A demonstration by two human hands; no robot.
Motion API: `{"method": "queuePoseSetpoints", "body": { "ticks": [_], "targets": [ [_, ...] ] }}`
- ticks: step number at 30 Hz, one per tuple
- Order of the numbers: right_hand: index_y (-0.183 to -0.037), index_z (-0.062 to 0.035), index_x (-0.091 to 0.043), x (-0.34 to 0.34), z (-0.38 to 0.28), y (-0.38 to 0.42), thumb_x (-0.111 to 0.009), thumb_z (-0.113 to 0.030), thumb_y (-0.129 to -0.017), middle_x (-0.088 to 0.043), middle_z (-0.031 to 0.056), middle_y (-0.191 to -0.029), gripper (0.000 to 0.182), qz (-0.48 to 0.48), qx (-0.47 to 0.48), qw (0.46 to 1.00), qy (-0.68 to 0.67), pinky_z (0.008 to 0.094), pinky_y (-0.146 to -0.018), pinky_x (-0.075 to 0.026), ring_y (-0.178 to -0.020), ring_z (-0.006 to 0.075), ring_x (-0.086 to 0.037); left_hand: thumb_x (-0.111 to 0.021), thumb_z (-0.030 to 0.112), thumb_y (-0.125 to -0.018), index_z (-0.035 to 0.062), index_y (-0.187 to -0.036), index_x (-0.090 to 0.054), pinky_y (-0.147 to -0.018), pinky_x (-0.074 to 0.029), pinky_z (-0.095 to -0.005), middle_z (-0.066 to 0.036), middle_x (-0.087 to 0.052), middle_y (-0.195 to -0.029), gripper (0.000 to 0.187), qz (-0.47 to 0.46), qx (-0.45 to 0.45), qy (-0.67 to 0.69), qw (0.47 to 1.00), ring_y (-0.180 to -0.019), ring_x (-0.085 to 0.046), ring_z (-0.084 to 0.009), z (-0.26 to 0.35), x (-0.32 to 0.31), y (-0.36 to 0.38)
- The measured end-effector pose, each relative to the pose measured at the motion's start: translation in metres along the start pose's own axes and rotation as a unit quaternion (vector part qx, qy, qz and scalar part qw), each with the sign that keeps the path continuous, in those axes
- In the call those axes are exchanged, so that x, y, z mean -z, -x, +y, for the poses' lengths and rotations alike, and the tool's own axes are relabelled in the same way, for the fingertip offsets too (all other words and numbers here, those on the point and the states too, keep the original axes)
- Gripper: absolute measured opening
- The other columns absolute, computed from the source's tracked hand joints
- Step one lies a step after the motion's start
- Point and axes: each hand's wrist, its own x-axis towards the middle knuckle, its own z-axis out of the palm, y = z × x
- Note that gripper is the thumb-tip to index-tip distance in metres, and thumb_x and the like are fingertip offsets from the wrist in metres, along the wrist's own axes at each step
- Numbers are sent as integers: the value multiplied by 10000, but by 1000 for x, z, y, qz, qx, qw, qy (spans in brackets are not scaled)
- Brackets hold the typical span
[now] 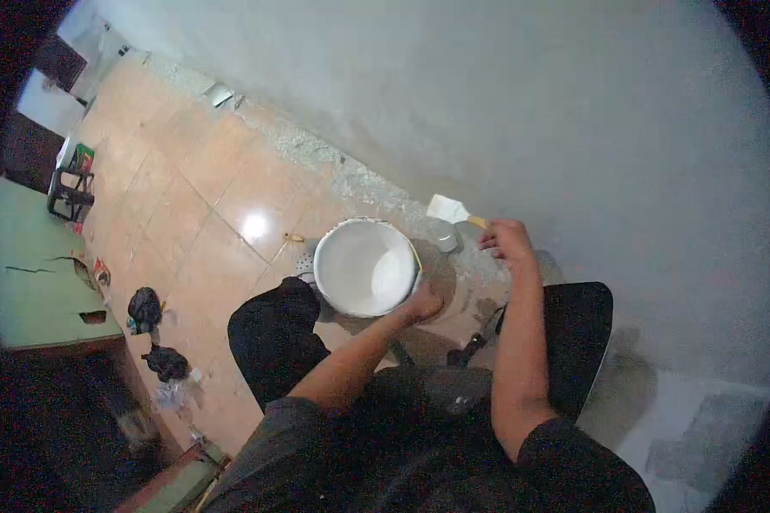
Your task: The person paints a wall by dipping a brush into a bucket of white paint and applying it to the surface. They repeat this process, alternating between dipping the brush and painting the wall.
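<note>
A white bucket stands on the floor in front of me, with whitish material inside. My left hand is at the bucket's lower right side, by its yellow handle; what its fingers do there is too small to make out. My right hand is closed on the yellowish handle of a paintbrush. The brush has a wide white head that points left, up and to the right of the bucket, near the wall. Below the brush head sits a small light-coloured container.
A grey wall rises along the right, with rubble at its foot. Black bags lie on the tiled floor at the left, beside a green panel. A small yellowish object lies left of the bucket.
</note>
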Motion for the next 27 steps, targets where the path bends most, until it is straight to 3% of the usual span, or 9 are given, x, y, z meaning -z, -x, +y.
{"method": "queuePoseSetpoints", "body": {
  "ticks": [5, 10, 12, 13, 14, 16, 19, 24, 27],
  "targets": [
    [-851, -53, -586, -18, 20, -12, -527, -205, -845, -629, 51, -709, 162, -42, -22, 997, -58, 241, -423, -352, -572, 138, -605, -559, 227, -729, -17, -848, -635, -805, -452, -469, -238, -624, -895, 281, -100, 43, -111, 988, -936, -586, -388, -8, 14, 5],
    [-1090, -55, -494, -68, 67, -43, -505, -213, -854, -633, 81, -885, 284, -119, -71, 955, -264, 331, -609, -473, -753, 185, -607, -524, 187, -707, -53, -798, -651, -745, -491, -442, -255, -634, -807, 287, -160, 222, -249, 929, -786, -641, -360, 6, 92, -8],
    [-1156, -69, -454, -90, 82, -38, -507, -235, -856, -596, 106, -993, 347, -102, -113, 956, -250, 384, -685, -473, -852, 213, -580, -530, 139, -703, -26, -774, -665, -688, -508, -419, -226, -646, -766, 226, -256, 149, -372, 880, -712, -652, -329, 16, 130, -2],
    [-1222, -83, -414, -100, 85, -35, -508, -257, -857, -560, 132, -1101, 415, -83, -153, 957, -232, 438, -761, -473, -951, 240, -553, -523, 120, -730, -18, -740, -663, -700, -508, -413, -216, -648, -785, 197, -358, -116, -578, 724, -751, -648, -331, 23, 150, 6],
    [-1222, -83, -414, -109, 83, -31, -508, -257, -857, -560, 132, -1101, 415, -85, -155, 956, -233, 438, -761, -473, -951, 240, -553, -505, 126, -759, -13, -747, -659, -741, -502, -412, -206, -647, -861, 208, -347, -198, -587, 704, -827, -639, -330, 75, 178, 29],
    [-1252, -119, -417, -123, 85, -24, -508, -287, -856, -460, 137, -1230, 440, -102, -235, 943, -211, 500, -820, -441, -1117, 271, -443, -454, 224, -864, -31, -995, -597, -824, -464, -440, -235, -605, -1016, 321, -157, 17, -364, 918, -958, -589, -371, 49, 203, 46],
    [-1167, -94, -491, -187, 231, -74, -509, -347, -871, -513, 87, -1121, 390, -109, -160, 920, -342, 438, -868, -397, -1046, 236, -458, -440, 271, -885, -28, -1079, -554, -878, -432, -433, -247, -575, -1084, 374, -64, 117, -308, 942, -1032, -554, -370, 131, 239, 87],
    [-994, -66, -616, -208, 215, -37, -517, -349, -895, -579, -7, -911, 316, 12, 17, 939, -342, 306, -791, -397, -851, 141, -493, -450, 285, -881, -15, -1131, -530, -896, -420, -427, -245, -572, -1098, 400, -47, 158, -225, 960, -1042, -553, -358, 101, 272, 77],
    [-991, -74, -628, -202, 198, -48, -514, -328, -900, -585, -1, -871, 293, 51, -58, 964, -254, 284, -748, -408, -801, 126, -504, -451, 305, -878, -16, -1167, -509, -918, -411, -415, -244, -558, -1129, 436, -41, 152, -272, 949, -1072, -536, -357, 120, 267, 78]
  ]
}}
